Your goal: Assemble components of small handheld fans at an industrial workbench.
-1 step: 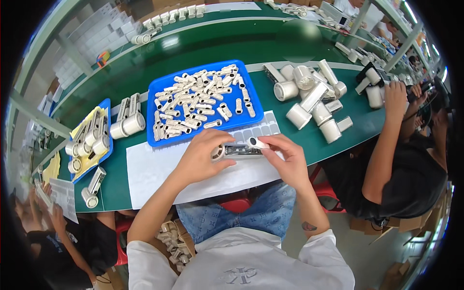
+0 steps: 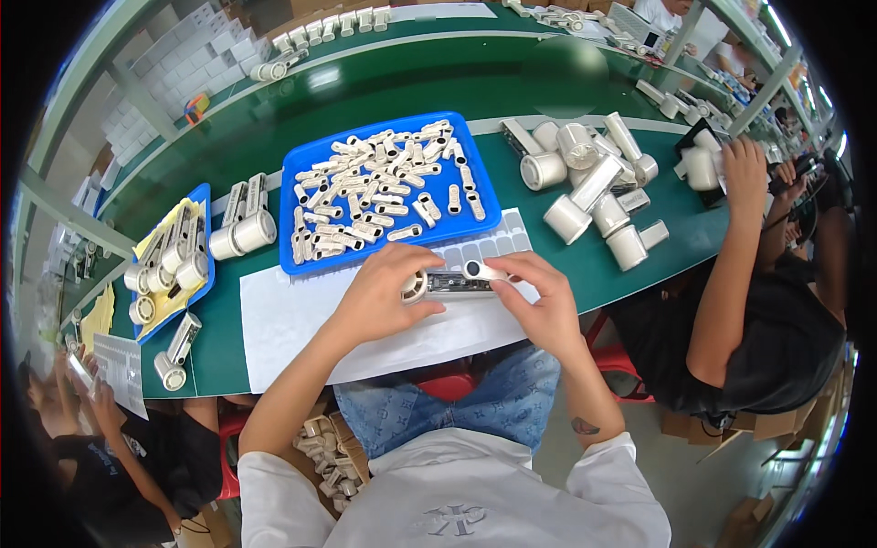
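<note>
Seated at a green table (image 2: 559,267), working over a white sheet (image 2: 301,329). Cupping in the left hand (image 2: 385,294) the round end of an opened white device (image 2: 457,283); pinching in the right hand (image 2: 541,297) a small white part (image 2: 480,270) at its other end, touching or just above, cannot tell which. Beyond, in a blue tray (image 2: 491,194), many similar small parts (image 2: 370,180); to its right, a heap of white devices (image 2: 594,180); farthest, a row of white cylinders (image 2: 329,31).

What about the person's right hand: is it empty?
No, the right hand holds a small white oblong plastic piece with a dark oval spot.
</note>
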The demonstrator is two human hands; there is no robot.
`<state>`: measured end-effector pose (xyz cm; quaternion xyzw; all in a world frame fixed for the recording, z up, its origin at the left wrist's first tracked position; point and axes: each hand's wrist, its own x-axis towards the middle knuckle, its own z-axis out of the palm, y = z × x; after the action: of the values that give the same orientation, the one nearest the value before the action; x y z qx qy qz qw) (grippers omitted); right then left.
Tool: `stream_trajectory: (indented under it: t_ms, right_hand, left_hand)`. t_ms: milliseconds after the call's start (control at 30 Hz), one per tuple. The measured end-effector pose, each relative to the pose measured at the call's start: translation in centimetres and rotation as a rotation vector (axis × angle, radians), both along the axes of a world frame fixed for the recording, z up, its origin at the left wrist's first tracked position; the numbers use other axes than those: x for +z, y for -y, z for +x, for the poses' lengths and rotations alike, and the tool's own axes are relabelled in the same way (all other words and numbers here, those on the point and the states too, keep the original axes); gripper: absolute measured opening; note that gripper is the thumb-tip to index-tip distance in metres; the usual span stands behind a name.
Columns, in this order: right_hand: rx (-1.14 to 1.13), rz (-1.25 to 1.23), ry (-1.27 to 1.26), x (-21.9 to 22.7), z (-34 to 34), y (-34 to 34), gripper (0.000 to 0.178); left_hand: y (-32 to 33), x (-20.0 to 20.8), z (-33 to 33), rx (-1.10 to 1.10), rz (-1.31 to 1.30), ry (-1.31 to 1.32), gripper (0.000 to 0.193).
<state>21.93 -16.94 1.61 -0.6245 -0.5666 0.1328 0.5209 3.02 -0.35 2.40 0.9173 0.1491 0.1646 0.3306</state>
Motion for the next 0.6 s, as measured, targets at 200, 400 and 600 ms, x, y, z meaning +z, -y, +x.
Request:
stream_trajectory:
  t_ms: [200,400,600]
  right_hand:
    - [0.033,0.009,0.319,-1.3,-1.0,-2.6,0.025]
    - [0.062,-0.054,0.402,-0.5,-1.1,-3.1,0.027]
    - [0.095,-0.093,0.418,-0.5,-1.8,-3.3,0.024]
  left_hand:
    - [-0.1,-1.7,0.9,0.077,0.044,-0.008,0.044]
    - [0.3,-2.1,0.8,0.128,0.001,0.112,0.042]
    - [0.2,-2.4,0.2,0.125,0.003,0.13,0.04]
